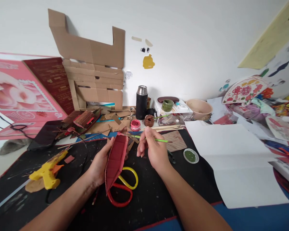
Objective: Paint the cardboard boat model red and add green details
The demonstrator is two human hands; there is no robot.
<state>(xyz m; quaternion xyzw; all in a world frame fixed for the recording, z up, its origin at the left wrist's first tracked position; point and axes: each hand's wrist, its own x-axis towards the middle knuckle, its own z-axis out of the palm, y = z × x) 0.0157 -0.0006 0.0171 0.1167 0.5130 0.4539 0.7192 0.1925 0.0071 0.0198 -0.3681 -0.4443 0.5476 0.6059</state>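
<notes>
My left hand (100,162) is closed round a small cardboard boat shape (116,154) painted dark red, its inner side turned up and its far end raised. In my right hand (156,149) a thin paintbrush (162,140) with a green handle is pinched between thumb and fingers. The brush's red tip meets the far end of the boat shape. Below it lie scissors (128,187) with one red and one yellow handle loop, their blades hidden. Beyond my hands stand a jar of red paint (135,125) and a jar of brown paint (149,120) with a brush in it.
A yellow glue gun (48,171) rests on the black mat at left. Corrugated cardboard (175,141), a lid of green paint (191,156) and white paper (240,160) lie at right. A black thermos (142,104) stands at the back beside cardboard scraps (115,119).
</notes>
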